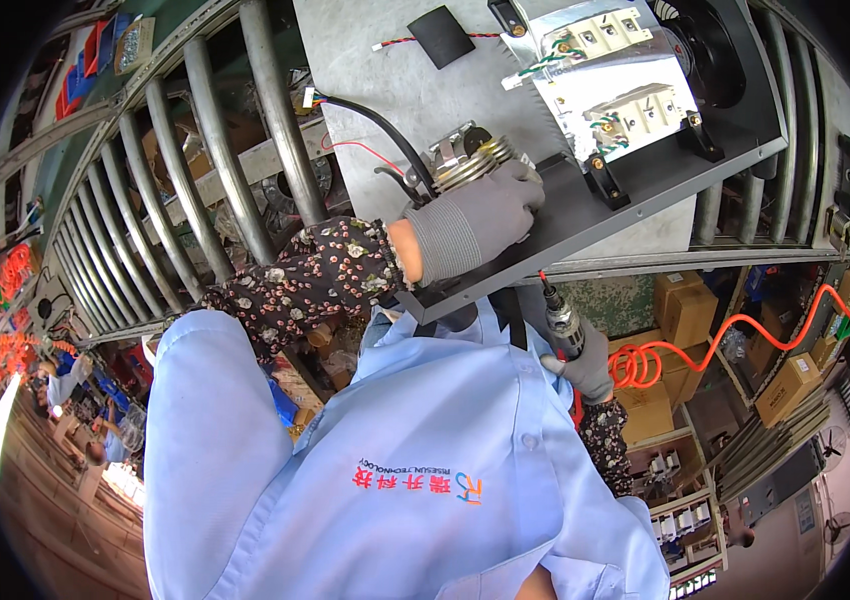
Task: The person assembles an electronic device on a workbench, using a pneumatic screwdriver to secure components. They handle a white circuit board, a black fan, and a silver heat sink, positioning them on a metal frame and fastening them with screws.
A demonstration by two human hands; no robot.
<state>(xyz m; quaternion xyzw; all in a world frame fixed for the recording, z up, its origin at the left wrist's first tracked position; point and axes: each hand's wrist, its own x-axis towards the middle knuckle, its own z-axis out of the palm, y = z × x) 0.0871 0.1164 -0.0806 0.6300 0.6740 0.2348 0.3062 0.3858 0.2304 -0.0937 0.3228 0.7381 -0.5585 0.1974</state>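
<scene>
My left hand (480, 222), in a grey knit glove, is curled over the near left part of a dark grey metal chassis (635, 220). Its fingers are bent beside a round silver part with stacked rims (473, 163), and what they grip is hidden. My right hand (590, 370), also gloved, is wrapped around a pneumatic screwdriver (563, 325) below the chassis edge, its bit pointing up. On the chassis stands a silver heatsink block (585, 95) with white terminal modules, twisted green and white wires and black brackets (603, 182). A black fan (720, 60) sits at its right.
A metal plate (345, 60) under the chassis carries a black cable (375, 118) and a black square pad (441, 38) with red-black wires. Steel rollers (220, 150) run left. An orange coiled air hose (685, 355) stretches right, past cardboard boxes (687, 310).
</scene>
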